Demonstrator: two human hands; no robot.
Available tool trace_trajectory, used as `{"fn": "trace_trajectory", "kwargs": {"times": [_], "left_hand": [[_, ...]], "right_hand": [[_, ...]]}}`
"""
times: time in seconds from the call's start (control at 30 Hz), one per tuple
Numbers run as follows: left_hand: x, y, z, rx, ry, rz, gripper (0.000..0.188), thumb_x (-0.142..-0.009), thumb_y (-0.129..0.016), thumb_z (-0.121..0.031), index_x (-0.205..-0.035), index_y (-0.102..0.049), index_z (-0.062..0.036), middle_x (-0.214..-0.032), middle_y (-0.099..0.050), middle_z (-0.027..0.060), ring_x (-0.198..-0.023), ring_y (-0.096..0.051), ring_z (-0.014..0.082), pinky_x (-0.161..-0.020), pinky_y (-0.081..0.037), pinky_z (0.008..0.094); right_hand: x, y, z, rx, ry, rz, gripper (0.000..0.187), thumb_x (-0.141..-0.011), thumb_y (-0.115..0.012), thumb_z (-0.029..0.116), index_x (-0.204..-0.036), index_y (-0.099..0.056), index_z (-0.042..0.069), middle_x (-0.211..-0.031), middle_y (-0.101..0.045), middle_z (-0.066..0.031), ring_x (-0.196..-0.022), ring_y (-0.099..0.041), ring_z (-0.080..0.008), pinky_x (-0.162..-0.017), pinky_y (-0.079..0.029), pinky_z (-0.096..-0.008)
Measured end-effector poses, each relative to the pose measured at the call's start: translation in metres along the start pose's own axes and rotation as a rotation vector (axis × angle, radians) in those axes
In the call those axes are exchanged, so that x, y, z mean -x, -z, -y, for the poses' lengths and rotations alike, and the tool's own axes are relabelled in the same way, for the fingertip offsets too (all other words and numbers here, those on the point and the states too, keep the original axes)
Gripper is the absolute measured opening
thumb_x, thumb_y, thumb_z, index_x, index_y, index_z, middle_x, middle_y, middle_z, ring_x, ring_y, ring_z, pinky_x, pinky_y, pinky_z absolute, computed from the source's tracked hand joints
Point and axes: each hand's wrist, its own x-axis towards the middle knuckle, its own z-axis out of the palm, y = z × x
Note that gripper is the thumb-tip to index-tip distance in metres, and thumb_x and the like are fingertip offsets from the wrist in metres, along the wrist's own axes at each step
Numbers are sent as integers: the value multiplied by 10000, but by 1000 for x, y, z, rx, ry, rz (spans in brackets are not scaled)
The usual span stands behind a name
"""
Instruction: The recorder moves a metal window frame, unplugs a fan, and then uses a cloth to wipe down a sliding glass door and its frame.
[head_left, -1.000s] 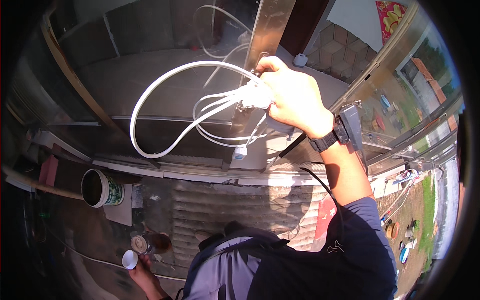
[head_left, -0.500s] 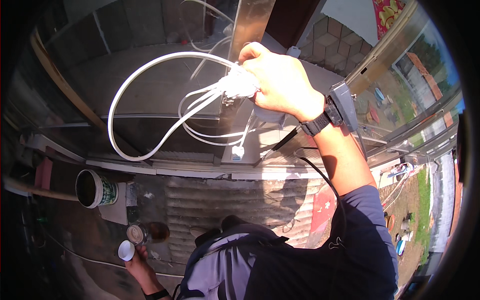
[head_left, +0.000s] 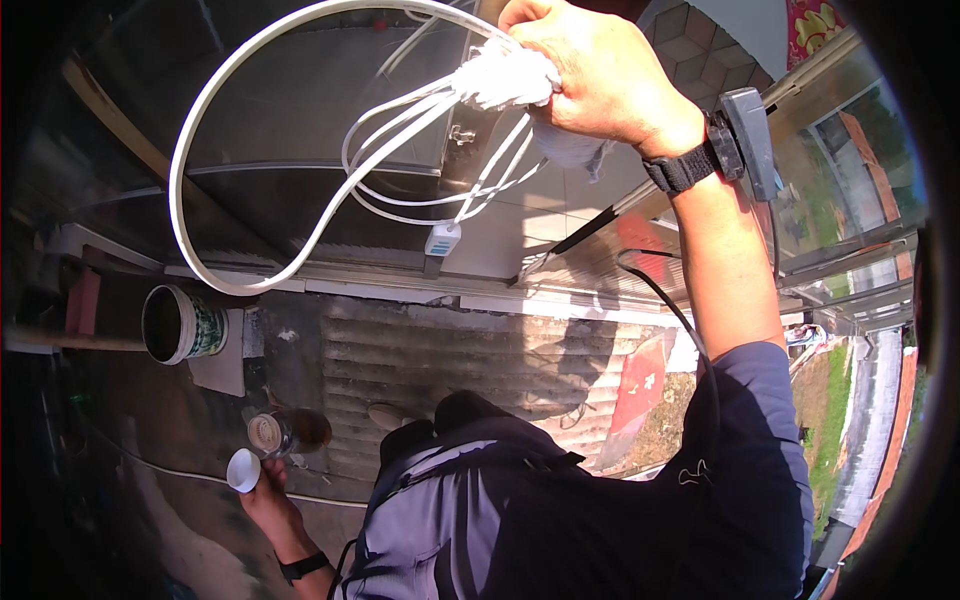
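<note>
My right hand (head_left: 610,75) is raised at the top of the view, fingers closed round a white cloth (head_left: 508,76) bunched against a white cable (head_left: 178,170). The cable swings out to the left in one wide loop, with several thinner loops below. A small white and blue block (head_left: 442,239) hangs at the end of the thinner loops. Low at the left, my left hand (head_left: 268,503) is closed on a small white cup (head_left: 243,470), its mouth facing up. Just beyond it stands a jar with a round, pale lid (head_left: 265,433).
A metal-framed glass door (head_left: 300,130) stands ahead, with a metal latch (head_left: 461,134) by the cable. A bucket (head_left: 172,325) lies tilted at the left. Ridged flooring (head_left: 400,350) runs before the sill, and a black cord (head_left: 665,298) trails by my right arm.
My right hand has moved up and to the right in the view, carrying the cloth and cable. The cable loop looks larger. My left hand, still on the cup, sits slightly higher.
</note>
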Motion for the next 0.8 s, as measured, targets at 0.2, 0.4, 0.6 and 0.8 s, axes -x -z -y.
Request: {"fn": "trace_trajectory", "kwargs": {"times": [0.2,0.4,0.6,0.8], "left_hand": [[7,-8,4,-5,25,4,205,-936,-598,-170,-1045,-606,4,-893,-671,78,-769,-657,164,-671,-518,253],[4,-8,13,8,29,34,194,-932,-601,-171,-1026,-609,-2,-873,-667,72,-757,-658,163,-645,-508,247],[2,-26,8,-43,45,60,201,-936,-587,-154,-1063,-605,0,-888,-666,73,-769,-658,165,-634,-504,247],[-1,-44,3,-51,21,130,201,-942,-573,-138,-1083,-600,4,-905,-663,79,-773,-653,167,-648,-500,252]], "right_hand": [[7,3,2,128,-149,-78,246,-737,-698,166,-928,-675,14,-883,-637,-65,-775,-632,-177,-663,-490,-278],[26,8,26,822,-161,10,287,-718,-738,213,-931,-711,23,-950,-667,-89,-833,-644,-202,-737,-510,-313],[75,30,15,1058,-235,6,316,-632,-681,87,-947,-659,109,-1050,-631,-21,-837,-643,-267,-714,-522,-332],[118,51,20,1095,-390,-51,297,-654,-658,74,-947,-662,121,-1051,-628,-14,-835,-641,-266,-716,-519,-326]]}}
